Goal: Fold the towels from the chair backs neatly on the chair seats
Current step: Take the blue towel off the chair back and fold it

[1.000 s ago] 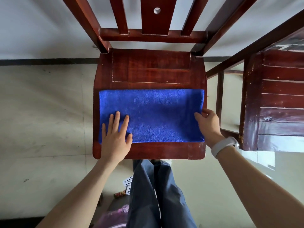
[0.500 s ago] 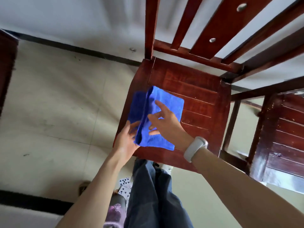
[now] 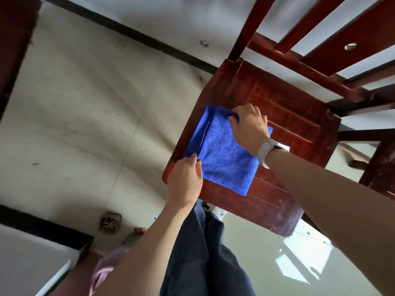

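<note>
Both hands are on the folded blue terry towel: my left hand has a narrow grip, pinching the near left corner where the layers meet, and my right hand has its fingers curled down over the far edge, though I cannot tell if they really pinch the cloth or only press it. On the right wrist I see a white wristband.

This towel lies on the left front part of the dark red wooden chair seat, close to the seat's left edge, with a lower layer showing a little along its left side. Behind the seat rise the red wooden back slats, one with a round hole. On the right, partly cut by the frame, stands a second red wooden chair. Below me are dark blue trousers, and on the pale tiled floor lies a small brown object I cannot identify. Nothing stands between my hands and the towel.

Compared with one second ago, the towel is no longer a long strip across the seat; it is folded to about half that width. Half a second ago the right hand was carrying the flap over to the left; now the flap is flat and the hands are at its corners.
</note>
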